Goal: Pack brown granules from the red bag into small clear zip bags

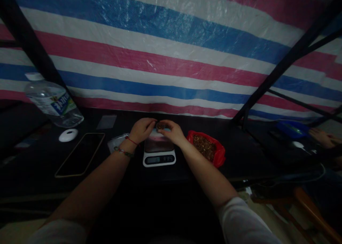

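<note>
Both hands meet over the back of a white kitchen scale (159,158) with a lit display; its digits are too small to read. Between them is what looks like a small clear bag of brown bits (160,125), dim and partly covered by fingers. My right hand (173,131) grips it from the right, thumb towards the front. My left hand (142,129) is closed, its fingertips pinched at the left edge of the bag. To the right of the scale, a red plastic bag (220,155) lies open, full of brown dried pieces (204,146).
At left lie a phone (81,155), a white oval case (68,135), a flat clear bag (107,122) and more clear bags (114,143) beside my left wrist. A large water bottle (55,103) leans behind them. Striped sheeting (160,58) hangs behind. Another person's hand (322,137) shows far right.
</note>
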Demonstrator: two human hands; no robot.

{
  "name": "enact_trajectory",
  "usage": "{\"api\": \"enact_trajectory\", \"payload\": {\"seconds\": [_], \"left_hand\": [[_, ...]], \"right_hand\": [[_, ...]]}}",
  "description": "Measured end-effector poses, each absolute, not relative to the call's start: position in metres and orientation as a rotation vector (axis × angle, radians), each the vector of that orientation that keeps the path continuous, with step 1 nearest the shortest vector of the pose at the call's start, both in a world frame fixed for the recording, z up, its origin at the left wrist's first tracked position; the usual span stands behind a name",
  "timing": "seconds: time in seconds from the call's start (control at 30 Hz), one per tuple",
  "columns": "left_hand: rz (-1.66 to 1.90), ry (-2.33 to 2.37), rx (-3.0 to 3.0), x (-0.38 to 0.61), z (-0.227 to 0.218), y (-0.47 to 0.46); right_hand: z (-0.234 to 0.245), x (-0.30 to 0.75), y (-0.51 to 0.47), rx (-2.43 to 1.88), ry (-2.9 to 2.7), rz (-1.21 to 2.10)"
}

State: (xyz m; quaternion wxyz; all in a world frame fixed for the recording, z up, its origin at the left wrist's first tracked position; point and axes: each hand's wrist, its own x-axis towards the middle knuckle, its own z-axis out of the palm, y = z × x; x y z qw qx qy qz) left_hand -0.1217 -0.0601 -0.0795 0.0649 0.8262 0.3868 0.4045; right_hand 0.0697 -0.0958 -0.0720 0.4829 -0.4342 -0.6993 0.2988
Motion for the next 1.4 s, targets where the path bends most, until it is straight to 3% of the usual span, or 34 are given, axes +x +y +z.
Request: {"api": "enact_trajectory", "payload": {"seconds": [0.3, 0.47, 0.77, 0.97, 1.4], "left_hand": [[1.168, 1.063, 2.560, -0.126, -0.075, -0.062], [1.178, 1.042, 2.556, -0.126, -0.075, -0.064], [1.169, 0.997, 2.555, -0.125, -0.080, -0.063], [1.201, 0.953, 2.588, -0.126, -0.081, -0.061], [1.229, 0.932, 2.597, -0.127, -0.079, -0.062]], "right_hand": [[-0.099, 0.072, -0.100, -1.069, -1.964, 0.458], [-0.095, 0.077, -0.101, -1.086, -1.840, 0.404], [-0.100, 0.071, -0.104, -1.062, -2.014, 0.452], [-0.099, 0.073, -0.100, -1.117, -1.782, 0.449], [-0.091, 0.078, -0.103, -1.062, -1.823, 0.394]]}}
